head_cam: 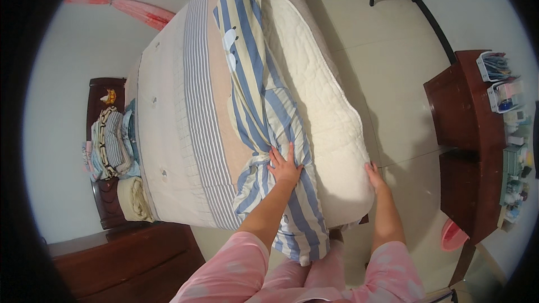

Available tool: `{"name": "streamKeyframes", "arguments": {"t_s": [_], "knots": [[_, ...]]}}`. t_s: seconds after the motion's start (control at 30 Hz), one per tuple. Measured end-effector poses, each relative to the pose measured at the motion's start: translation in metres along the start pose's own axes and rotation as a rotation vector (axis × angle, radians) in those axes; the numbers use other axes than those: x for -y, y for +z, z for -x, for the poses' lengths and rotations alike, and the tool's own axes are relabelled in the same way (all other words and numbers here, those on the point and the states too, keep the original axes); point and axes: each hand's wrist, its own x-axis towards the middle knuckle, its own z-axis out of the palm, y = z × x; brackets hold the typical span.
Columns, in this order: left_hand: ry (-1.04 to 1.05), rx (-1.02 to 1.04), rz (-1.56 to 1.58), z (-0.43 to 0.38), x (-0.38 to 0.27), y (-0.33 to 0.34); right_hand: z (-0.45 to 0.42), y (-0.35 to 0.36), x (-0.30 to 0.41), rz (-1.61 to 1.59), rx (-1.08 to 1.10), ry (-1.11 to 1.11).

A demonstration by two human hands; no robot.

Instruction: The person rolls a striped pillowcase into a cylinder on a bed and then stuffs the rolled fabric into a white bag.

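My left hand (285, 168) rests with fingers spread on a blue-and-cream striped duvet cover (290, 118), bunched lengthwise along the bed. Pale animal shapes are printed near its far end, and its near end hangs over the bed's edge toward my legs. To its right lies a cream quilted pad (332, 134), laid along that side of the bed. My right hand (375, 176) touches the pad's outer edge; whether its fingers pinch the fabric is not clear. Left of the cover spreads a pale bedspread (168, 143) with a narrow striped band.
By the dark wooden headboard (101, 88) are stacked folded textiles (113, 143) and a rolled cream blanket (135, 200). A dark wooden cabinet (130, 269) stands at lower left. Along the right wall, a reddish-brown desk (459, 105) holds white baskets (490, 67); a pink basin (452, 235) sits beside it.
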Motion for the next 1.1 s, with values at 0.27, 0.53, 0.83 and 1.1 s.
{"name": "streamKeyframes", "arguments": {"t_s": [0.27,0.53,0.83,1.1], "knots": [[-0.021,0.083,-0.053,-0.004,-0.002,-0.007,0.03,-0.027,0.017,0.139,0.107,-0.091],[0.065,0.099,0.121,-0.003,0.002,-0.013,0.164,0.022,0.037,0.06,0.397,-0.3],[0.142,0.728,1.602,-0.082,0.118,0.013,0.207,0.277,-0.009,1.043,0.223,-0.7],[0.968,-0.248,0.368,0.037,0.133,-0.014,0.201,0.349,-0.027,1.196,0.105,-0.387]]}}
